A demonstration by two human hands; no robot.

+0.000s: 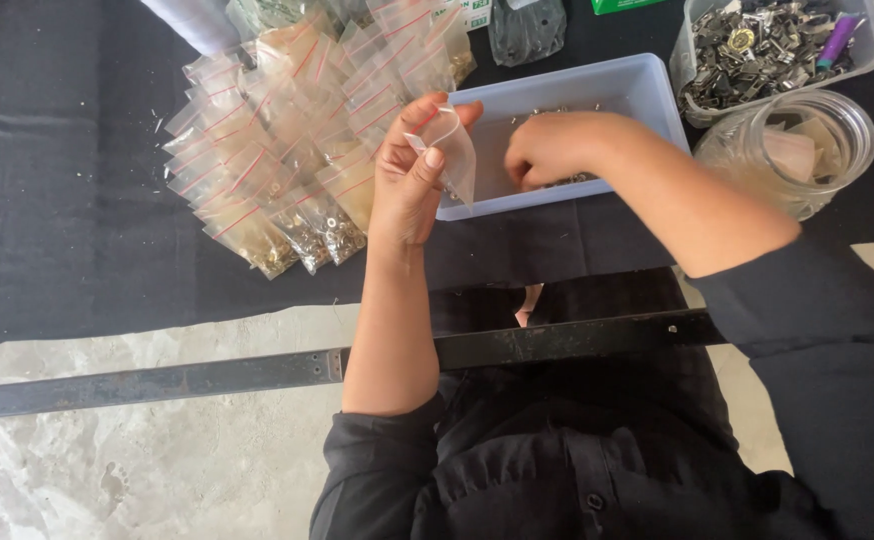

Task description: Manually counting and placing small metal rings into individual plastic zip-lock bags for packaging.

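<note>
Left hand (412, 175) pinching bag (452, 150), right hand (547, 150) perhaps curled

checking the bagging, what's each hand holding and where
Left hand pinches a small clear bag by its top edge. Right hand reaches into the tray; its hold is hidden.

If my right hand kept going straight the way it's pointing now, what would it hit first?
The right hand points left and down into the blue tray, so it would likely meet the small metal parts on the tray floor first. Carried further left, it would reach the small clear bag that the left hand holds. Depth is unclear.
</note>
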